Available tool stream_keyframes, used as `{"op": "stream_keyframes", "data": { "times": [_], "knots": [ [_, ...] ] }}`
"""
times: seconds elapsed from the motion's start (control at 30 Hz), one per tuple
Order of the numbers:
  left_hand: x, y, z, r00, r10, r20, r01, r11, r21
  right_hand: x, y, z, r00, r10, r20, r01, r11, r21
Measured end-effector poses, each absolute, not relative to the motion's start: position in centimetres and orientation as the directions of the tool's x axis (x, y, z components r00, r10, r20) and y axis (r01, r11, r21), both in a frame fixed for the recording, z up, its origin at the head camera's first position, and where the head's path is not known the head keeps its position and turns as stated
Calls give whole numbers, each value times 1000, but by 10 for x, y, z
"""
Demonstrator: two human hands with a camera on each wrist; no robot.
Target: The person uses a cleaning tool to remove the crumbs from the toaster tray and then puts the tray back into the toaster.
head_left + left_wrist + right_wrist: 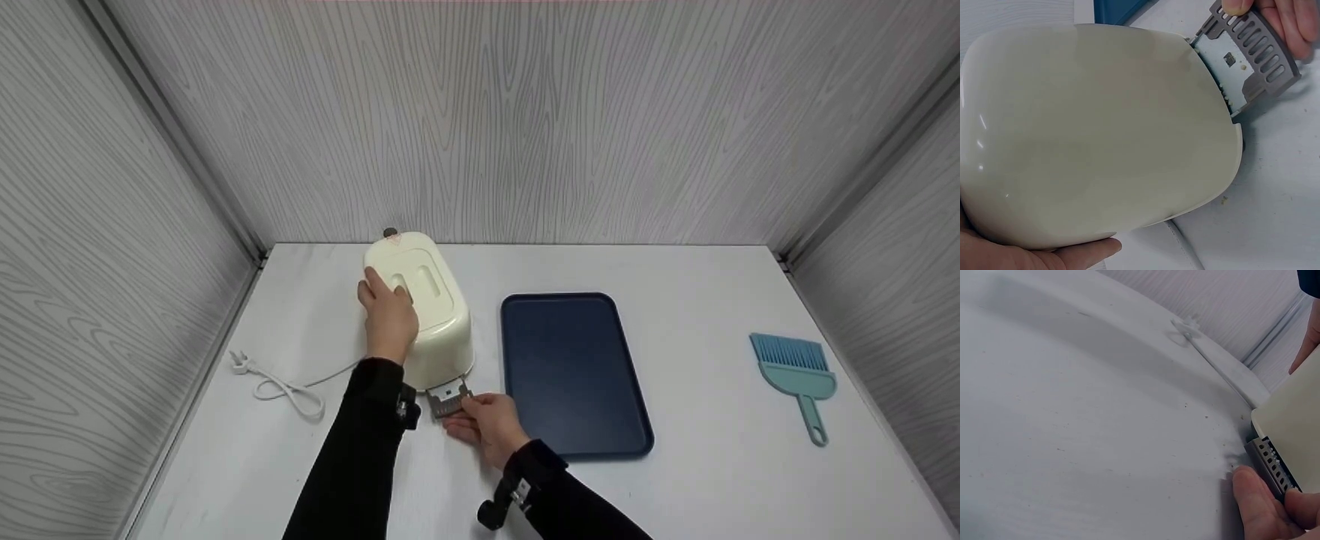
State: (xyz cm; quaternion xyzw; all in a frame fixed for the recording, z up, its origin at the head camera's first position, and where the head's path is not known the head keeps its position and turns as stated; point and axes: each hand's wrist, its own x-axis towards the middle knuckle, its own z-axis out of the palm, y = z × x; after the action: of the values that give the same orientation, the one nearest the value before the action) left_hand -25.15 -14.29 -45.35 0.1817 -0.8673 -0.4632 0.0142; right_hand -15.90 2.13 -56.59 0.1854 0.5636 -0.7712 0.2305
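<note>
The crumb tray (448,400) projects part-way from the near end of the toaster (441,334), which stands on the bench (697,300). The part in view is a metal plate with a curved, slotted grey handle; it is judged light, stiff and not fragile, though the bare plate may be slick and carries loose crumbs (1243,67), so any tilt risks a spill. The handle is the sound place to hold; its middle would probably draw straighter than its end. The right grip (489,427) is clamped on the handle's right end, thumb above and fingers below. The left grip (392,319) holds the toaster, thumb on top beside a slot, fingers along the left side. The toaster is judged hard-shelled, smooth and heavier than the crumb tray, thus liable to slide unless steadied. Open bench lies directly in front of the handle, between the two sleeves (352,450). To the right, the raised rim of the blue tray (577,375) is just beside the right grip and limits sideways travel. The cord (285,388) lies looped at left, apart from the handle; the brush (799,381) is well apart at right.
</note>
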Motion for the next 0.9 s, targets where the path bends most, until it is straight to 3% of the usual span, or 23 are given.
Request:
{"op": "stream_keyframes", "data": {
  "times": [0.9],
  "knots": [
    [-251, -142, -456, -932, -335, -140, -303, 505, 808, -144, 37, -560, -817, -193, -544, 576, -219, -787]
  ]
}}
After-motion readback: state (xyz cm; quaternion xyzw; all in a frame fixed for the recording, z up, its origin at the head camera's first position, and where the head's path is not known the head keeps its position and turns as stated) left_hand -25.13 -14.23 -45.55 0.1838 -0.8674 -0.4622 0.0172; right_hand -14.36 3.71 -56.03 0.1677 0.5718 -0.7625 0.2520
